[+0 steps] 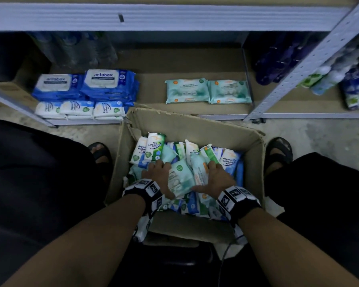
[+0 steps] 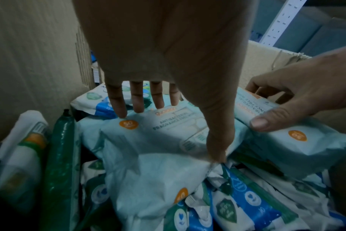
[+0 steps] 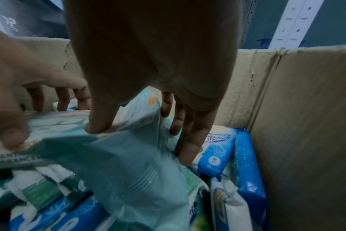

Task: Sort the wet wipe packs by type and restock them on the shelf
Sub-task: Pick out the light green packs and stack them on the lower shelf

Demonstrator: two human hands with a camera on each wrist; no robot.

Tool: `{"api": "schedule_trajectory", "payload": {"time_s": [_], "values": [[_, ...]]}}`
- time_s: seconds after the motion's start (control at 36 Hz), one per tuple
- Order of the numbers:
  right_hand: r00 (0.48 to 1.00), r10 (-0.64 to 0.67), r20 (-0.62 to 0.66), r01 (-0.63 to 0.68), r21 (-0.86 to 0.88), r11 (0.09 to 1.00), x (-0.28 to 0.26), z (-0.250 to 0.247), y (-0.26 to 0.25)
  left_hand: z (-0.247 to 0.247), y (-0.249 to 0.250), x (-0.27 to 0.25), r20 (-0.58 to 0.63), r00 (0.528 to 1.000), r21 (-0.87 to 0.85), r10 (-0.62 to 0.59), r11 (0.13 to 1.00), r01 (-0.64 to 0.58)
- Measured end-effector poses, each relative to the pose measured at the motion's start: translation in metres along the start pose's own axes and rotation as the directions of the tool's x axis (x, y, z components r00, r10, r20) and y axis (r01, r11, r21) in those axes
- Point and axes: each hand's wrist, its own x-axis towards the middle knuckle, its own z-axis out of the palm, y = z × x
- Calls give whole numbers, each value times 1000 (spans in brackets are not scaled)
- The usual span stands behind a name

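Observation:
An open cardboard box (image 1: 184, 125) on the floor holds several mixed wet wipe packs, teal, blue and green-white. Both hands are inside it. My left hand (image 1: 164, 179) (image 2: 178, 132) grips a teal pack (image 1: 180, 177) (image 2: 148, 148), fingers over its far edge and thumb on its near edge. My right hand (image 1: 205, 177) (image 3: 140, 132) pinches a second teal pack (image 1: 198, 164) (image 3: 132, 156) beside it, thumb on top and fingers behind. On the bottom shelf lie blue antabax packs (image 1: 87, 83), small white-blue packs (image 1: 79, 109) and two teal packs (image 1: 207, 91).
A perforated metal shelf post (image 1: 298, 65) stands right of the teal row, with dark purple goods (image 1: 278, 65) behind it. Clear bottles (image 1: 75, 48) sit at the shelf's back left. My sandalled feet (image 1: 100, 154) (image 1: 278, 152) flank the box. An upper shelf edge (image 1: 153, 17) overhangs.

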Motion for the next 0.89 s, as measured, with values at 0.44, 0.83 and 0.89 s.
{"api": "schedule_trajectory", "payload": {"time_s": [0.44, 0.83, 0.89], "values": [[951, 254, -174, -272, -87, 958, 3, -32, 31, -5, 8, 2, 76, 997, -46, -22, 999, 26], [954, 296, -56, -284, 159, 945, 8, -25, 26, -11, 0, 0, 44, 999, -132, 0, 991, 6], [953, 296, -58, -283, 168, 944, 8, -26, 25, -12, -1, 0, 44, 999, -142, -8, 990, 14]]}}
